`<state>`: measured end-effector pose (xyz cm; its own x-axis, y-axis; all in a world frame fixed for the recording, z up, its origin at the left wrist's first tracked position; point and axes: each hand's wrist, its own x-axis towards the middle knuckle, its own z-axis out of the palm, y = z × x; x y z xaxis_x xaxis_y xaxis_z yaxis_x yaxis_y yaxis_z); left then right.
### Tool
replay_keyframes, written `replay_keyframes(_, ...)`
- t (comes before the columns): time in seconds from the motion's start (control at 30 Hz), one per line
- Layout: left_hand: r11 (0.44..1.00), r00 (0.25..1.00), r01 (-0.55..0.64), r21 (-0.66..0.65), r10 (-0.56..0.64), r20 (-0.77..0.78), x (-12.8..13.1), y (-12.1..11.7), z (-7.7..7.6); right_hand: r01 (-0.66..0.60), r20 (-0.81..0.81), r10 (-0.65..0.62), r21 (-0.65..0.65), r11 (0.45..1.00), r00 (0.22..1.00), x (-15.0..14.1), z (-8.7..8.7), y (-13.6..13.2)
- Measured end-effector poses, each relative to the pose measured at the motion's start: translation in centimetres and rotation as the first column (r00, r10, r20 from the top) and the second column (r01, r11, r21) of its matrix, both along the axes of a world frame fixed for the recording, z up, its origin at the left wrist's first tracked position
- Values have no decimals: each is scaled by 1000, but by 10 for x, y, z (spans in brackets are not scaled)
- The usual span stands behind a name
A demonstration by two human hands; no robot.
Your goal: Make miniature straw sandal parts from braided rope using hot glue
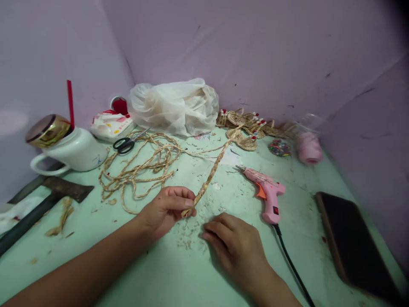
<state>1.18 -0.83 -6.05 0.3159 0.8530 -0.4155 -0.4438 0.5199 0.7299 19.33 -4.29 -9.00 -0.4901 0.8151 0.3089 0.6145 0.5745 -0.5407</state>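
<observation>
My left hand [174, 204] pinches one end of a braided straw cord [212, 170] between thumb and fingers. From there the cord slants up and away over the table, with its cut end pointing at me. My right hand [236, 241] is low over the table, fingers curled together beside small straw scraps, and nothing shows in it. Left of the cord lies a loose tangle of thinner braided cord [150, 164]. A pink hot glue gun [268, 194] lies to the right, its nozzle facing the far side.
Scissors [126, 145], a white mug [76, 149] and a hammer [57, 192] are at left. A white plastic bag [179, 106] and woven straw pieces [244, 138] line the back wall. At right are a pink yarn spool [309, 148], a beaded disc [279, 147] and a phone [354, 243].
</observation>
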Motion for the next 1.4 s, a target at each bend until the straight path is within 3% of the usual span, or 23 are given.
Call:
replay_keyframes(0.2, 999, 999, -18, 42, 19, -30, 1, 0, -2, 87, 260, -88, 15, 996, 962, -8, 1, 1)
replay_keyframes(0.4, 998, 999, -19, 57, 22, -37, 4, 1, -4, 49, 427, -55, 25, 999, 903, -18, 6, 3)
replay_keyframes(0.6, 997, 1000, -5, 78, 6, -7, 2, 3, -7, -24, 135, 33, -72, 997, 990, -3, 5, 0)
replay_keyframes(0.67, 996, 1000, -2, 93, 0, 17, 0, 4, -9, -30, 45, 32, -39, 999, 998, 3, 6, -2)
replay_keyframes(0.8, 990, 995, -37, 139, 24, 92, -5, 9, -10, 78, -42, -75, 87, 993, 996, 1, 6, -4)
replay_keyframes(1.0, 987, 988, -37, 155, 13, 154, -9, 14, -12, -3, -102, 19, 149, 989, 995, -22, 3, -4)
replay_keyframes(1.1, 987, 987, -29, 156, 3, 163, -10, 14, -15, 50, -13, -49, 64, 997, 999, -33, 8, 2)
replay_keyframes(1.2, 987, 984, -36, 155, 8, 179, -10, 14, -18, 50, 224, -52, 15, 999, 973, -44, 13, 8)
replay_keyframes(1.27, 987, 983, -45, 156, 16, 185, -10, 14, -18, 43, 354, -49, 26, 999, 934, -50, 13, 9)
replay_keyframes(1.4, 986, 982, -63, 154, 34, 184, -10, 12, -17, 50, 448, -91, 102, 994, 889, -60, 7, 4)
